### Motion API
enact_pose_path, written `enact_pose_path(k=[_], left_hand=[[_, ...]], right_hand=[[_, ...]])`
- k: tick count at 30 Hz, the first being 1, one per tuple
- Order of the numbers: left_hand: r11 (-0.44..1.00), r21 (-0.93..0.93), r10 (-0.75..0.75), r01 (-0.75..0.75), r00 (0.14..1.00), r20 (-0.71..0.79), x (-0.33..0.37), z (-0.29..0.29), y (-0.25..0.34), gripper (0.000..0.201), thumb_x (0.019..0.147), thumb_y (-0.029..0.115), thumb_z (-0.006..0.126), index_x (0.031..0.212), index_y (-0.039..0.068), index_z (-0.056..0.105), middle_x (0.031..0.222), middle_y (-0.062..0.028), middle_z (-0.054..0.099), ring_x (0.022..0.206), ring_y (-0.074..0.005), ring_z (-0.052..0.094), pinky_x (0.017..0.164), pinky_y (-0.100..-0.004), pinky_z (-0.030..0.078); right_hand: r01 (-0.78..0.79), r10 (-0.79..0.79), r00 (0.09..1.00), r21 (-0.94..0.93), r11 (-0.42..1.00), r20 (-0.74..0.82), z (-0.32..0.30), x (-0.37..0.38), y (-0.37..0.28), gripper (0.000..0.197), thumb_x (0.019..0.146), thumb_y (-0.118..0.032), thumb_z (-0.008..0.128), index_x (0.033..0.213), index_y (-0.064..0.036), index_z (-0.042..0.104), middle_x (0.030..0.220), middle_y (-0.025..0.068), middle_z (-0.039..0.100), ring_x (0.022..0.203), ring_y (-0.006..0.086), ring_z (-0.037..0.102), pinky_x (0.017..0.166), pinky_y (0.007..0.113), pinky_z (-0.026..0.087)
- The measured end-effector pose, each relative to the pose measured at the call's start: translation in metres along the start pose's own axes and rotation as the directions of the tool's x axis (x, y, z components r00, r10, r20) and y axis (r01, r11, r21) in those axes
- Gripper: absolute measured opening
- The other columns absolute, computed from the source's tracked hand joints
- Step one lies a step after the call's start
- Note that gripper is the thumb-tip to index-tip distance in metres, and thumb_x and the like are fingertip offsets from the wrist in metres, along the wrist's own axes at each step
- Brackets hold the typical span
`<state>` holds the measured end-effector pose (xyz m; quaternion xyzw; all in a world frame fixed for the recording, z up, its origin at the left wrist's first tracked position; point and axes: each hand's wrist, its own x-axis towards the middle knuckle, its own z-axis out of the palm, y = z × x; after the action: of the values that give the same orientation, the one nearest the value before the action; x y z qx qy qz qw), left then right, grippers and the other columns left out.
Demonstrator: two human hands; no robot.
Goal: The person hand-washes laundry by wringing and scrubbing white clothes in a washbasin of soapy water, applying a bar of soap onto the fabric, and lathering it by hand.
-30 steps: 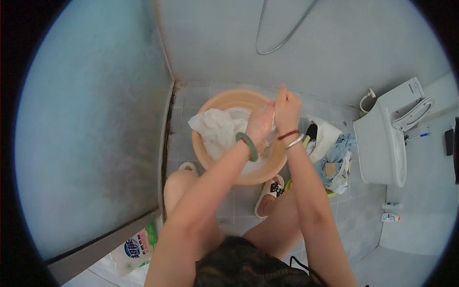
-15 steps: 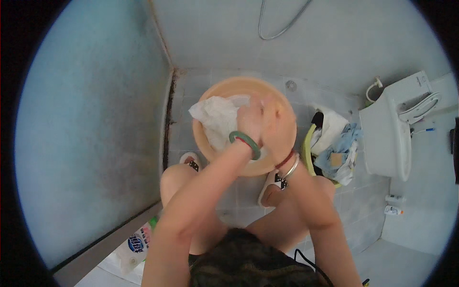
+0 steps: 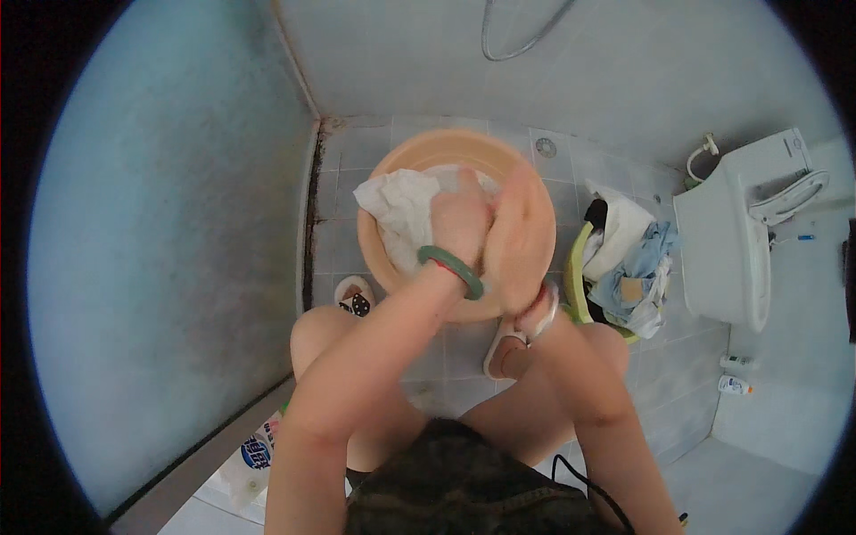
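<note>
A round peach-orange basin (image 3: 448, 139) stands on the floor between my feet. Wet white cloth (image 3: 397, 209) is bunched in its left half, and one end lies over the far-left rim. My left hand (image 3: 461, 218), with a green bangle at its wrist, is closed on the cloth near the middle of the basin. Close against it on the right is my right hand (image 3: 517, 236), a silver bangle and red cord at the wrist. Motion blurs its fingers, and its colour merges with the basin, so its grip does not show.
Right of the basin sits a yellow-green tub (image 3: 575, 283) heaped with white, blue and black clothes. A white toilet (image 3: 722, 241) stands beyond it, with bottles (image 3: 734, 384) nearby. A frosted panel (image 3: 169, 241) walls the left. At lower left lies a detergent bag (image 3: 245, 473).
My hands shift slightly against each other over the cloth, and my right wrist turns. The cloth stays bunched at the left of the basin. The whole view shifts a little.
</note>
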<state>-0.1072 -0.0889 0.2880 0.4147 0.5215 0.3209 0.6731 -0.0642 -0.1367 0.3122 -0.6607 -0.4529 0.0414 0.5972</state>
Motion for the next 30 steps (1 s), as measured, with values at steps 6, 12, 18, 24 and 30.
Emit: enact_pose_path(k=[6,12,18,24,30], left_hand=[[0.869,0.266,0.347,-0.418,0.897,0.275,-0.006,0.005,-0.038,0.039,0.091,0.03,0.042,0.1,-0.007,0.051,0.078,-0.0203,0.06,0.072,-0.032,0.059,0.062,-0.0419,0.045],[0.696,0.539,0.266,-0.475,0.867,0.421,-0.005,-0.007,-0.009,0.038,0.089,0.03,0.047,0.105,-0.005,0.054,0.09,-0.0207,0.06,0.078,-0.0193,0.057,0.067,-0.035,0.046],[0.803,0.385,0.267,-0.455,0.853,0.449,0.02,-0.006,-0.022,0.038,0.093,0.033,0.042,0.099,-0.002,0.056,0.088,-0.0135,0.061,0.084,-0.0147,0.057,0.071,-0.0301,0.046],[0.986,-0.148,0.0,0.074,0.893,0.45,0.001,0.005,-0.006,0.04,0.094,0.039,0.043,0.096,0.002,0.057,0.086,-0.004,0.059,0.084,-0.0114,0.056,0.07,-0.0283,0.047],[0.983,-0.136,0.175,-0.124,0.857,0.484,0.015,-0.021,0.033,0.035,0.088,0.034,0.056,0.101,0.001,0.055,0.09,-0.004,0.058,0.084,-0.0113,0.056,0.072,-0.0258,0.046]], right_hand=[[-0.285,0.281,0.956,-0.037,0.958,-0.084,-0.011,0.025,0.043,0.017,0.09,-0.016,0.048,0.093,0.0005,0.048,0.072,0.0107,0.05,0.064,0.0181,0.047,0.059,0.032,0.04],[-0.013,0.004,0.997,-0.128,0.992,-0.077,-0.001,-0.002,0.012,0.02,0.089,-0.017,0.051,0.101,-0.0007,0.045,0.088,0.0113,0.053,0.07,0.0176,0.05,0.064,0.028,0.042],[-0.179,0.187,0.979,0.105,0.978,-0.08,0.003,-0.004,0.004,0.021,0.091,-0.018,0.048,0.103,-0.0003,0.046,0.09,0.0106,0.054,0.083,0.0191,0.052,0.075,0.028,0.041],[-0.326,0.334,0.941,0.124,0.937,-0.053,-0.015,0.034,0.029,0.024,0.091,-0.023,0.05,0.097,0.0002,0.05,0.084,0.0076,0.053,0.078,0.0155,0.05,0.068,0.031,0.04],[-0.241,0.015,0.759,0.26,0.935,0.651,-0.045,0.06,0.04,0.027,0.087,-0.028,0.058,0.096,-0.0029,0.057,0.08,-0.0002,0.057,0.074,0.007,0.05,0.067,0.023,0.041]])
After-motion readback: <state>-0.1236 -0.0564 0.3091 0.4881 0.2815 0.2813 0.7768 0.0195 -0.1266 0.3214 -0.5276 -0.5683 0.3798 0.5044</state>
